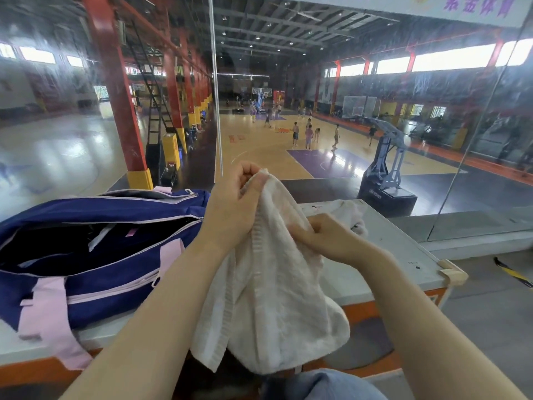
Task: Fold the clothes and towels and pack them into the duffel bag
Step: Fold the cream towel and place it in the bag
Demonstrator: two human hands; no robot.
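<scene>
Two hands, one towel (pixel 271 287), one duffel bag (pixel 95 249), one more pale cloth (pixel 343 210) on the worktop (pixel 403 249). Left hand (pixel 233 203) fingers pinching the towel's top corner; right hand (pixel 326 241) fingers curled, gripping its edge lower down. Pale pinkish, ribbed, hanging limp over the worktop's front. Navy bag unzipped, just left.

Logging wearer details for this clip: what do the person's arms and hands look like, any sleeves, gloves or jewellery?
Both forearms are bare up to the frame edge, with no sleeves in view. The left hand and right hand wear no gloves, and no rings, watch or bracelets show. No markings are visible. Nails cannot be made out.
</scene>
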